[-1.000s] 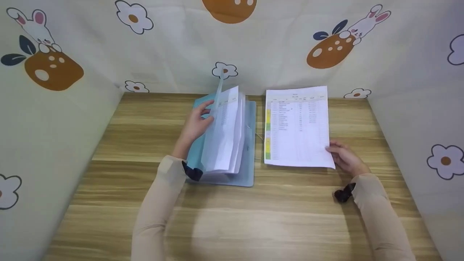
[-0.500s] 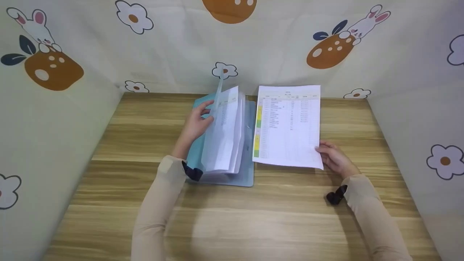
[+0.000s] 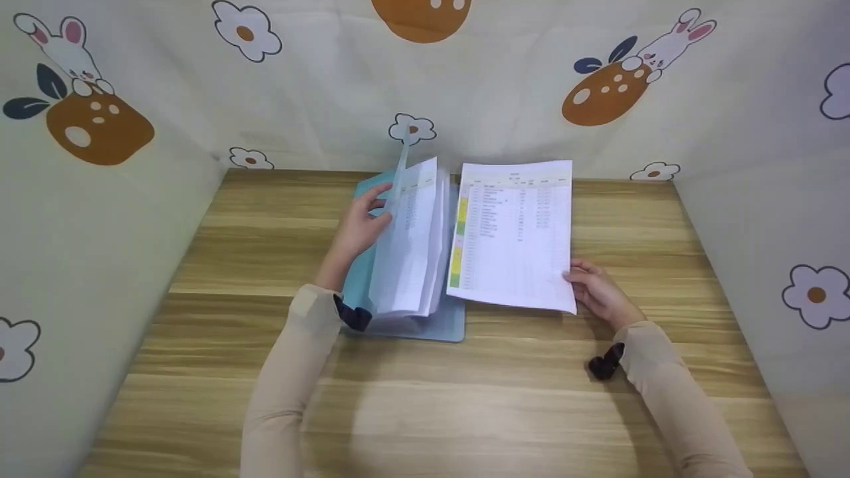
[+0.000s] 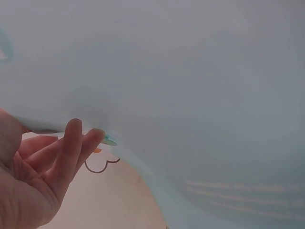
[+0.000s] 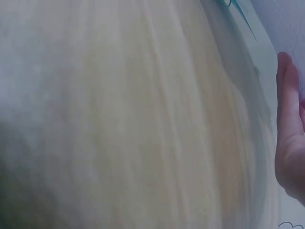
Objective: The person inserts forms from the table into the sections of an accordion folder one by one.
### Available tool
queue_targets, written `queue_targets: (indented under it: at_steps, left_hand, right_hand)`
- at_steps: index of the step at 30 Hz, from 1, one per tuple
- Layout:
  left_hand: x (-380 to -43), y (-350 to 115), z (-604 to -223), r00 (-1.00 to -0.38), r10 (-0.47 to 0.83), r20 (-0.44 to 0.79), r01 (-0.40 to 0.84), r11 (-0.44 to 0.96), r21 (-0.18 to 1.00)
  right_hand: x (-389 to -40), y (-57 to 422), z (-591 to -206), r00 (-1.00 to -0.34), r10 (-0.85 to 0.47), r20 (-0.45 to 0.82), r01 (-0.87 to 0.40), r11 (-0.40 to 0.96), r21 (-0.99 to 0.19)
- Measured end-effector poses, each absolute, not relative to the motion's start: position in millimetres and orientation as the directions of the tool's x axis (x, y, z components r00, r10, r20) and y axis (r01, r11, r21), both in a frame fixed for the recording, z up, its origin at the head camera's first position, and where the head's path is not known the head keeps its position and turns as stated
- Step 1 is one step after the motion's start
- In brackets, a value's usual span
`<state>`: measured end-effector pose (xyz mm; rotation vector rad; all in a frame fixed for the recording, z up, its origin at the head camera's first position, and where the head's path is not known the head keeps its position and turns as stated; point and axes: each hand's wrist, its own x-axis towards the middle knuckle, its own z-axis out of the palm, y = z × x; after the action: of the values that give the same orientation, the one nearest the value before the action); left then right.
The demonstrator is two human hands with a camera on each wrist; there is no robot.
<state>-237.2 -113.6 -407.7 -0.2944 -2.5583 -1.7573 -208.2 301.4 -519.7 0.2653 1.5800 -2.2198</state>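
Note:
In the head view a light blue document folder (image 3: pixel 448 325) lies spread on the table, its clear sleeves and paper pages (image 3: pixel 418 252) standing up at an angle. My left hand (image 3: pixel 362 222) holds the raised translucent leaf (image 4: pixel 190 95) by its edge, fingers on one side. At the folder's right, my right hand (image 3: pixel 601 292) pinches the lower right edge of a printed sheet (image 3: pixel 514 239). That sheet carries a table of text and a yellow and green strip. Its left edge overlaps the folder's right side. The right wrist view shows only part of the hand (image 5: pixel 290 124) against the paper.
The wood-grain table (image 3: pixel 425 411) extends in front of the folder and to both sides. A pale cloth wall (image 3: pixel 319 99) with rabbit, orange and flower prints encloses the back and sides. Each sleeve cuff bears a black strap (image 3: pixel 605 363).
My right hand has moved left with the printed sheet, bringing it from beside the folder to over its right edge. The left hand and the raised leaf stay put.

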Motion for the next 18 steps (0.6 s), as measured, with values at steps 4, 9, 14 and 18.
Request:
queue_targets:
  at_steps: [4, 9, 14, 18]
  left_hand:
    - [-237.9, -114.0, -408.5, -0.980, 0.149, 0.136, 0.180, 0.343, 0.922]
    - [-239.4, -114.5, -409.5, -0.974, 0.161, 0.159, 0.206, 0.341, 0.917]
    - [-238.8, -113.6, -408.5, -0.978, 0.152, 0.143, 0.190, 0.353, 0.916]
    - [-238.3, -113.1, -408.7, -0.981, 0.147, 0.125, 0.170, 0.362, 0.917]
  right_hand:
    - [-206.6, 301.4, -521.8, -0.903, -0.220, -0.370, 0.421, -0.280, -0.863]
    - [-203.3, 306.1, -523.0, -0.910, -0.202, -0.361, 0.407, -0.274, -0.872]
    - [-199.6, 309.1, -522.9, -0.916, -0.186, -0.355, 0.393, -0.244, -0.887]
    - [-196.6, 308.2, -522.2, -0.918, -0.174, -0.356, 0.389, -0.227, -0.893]
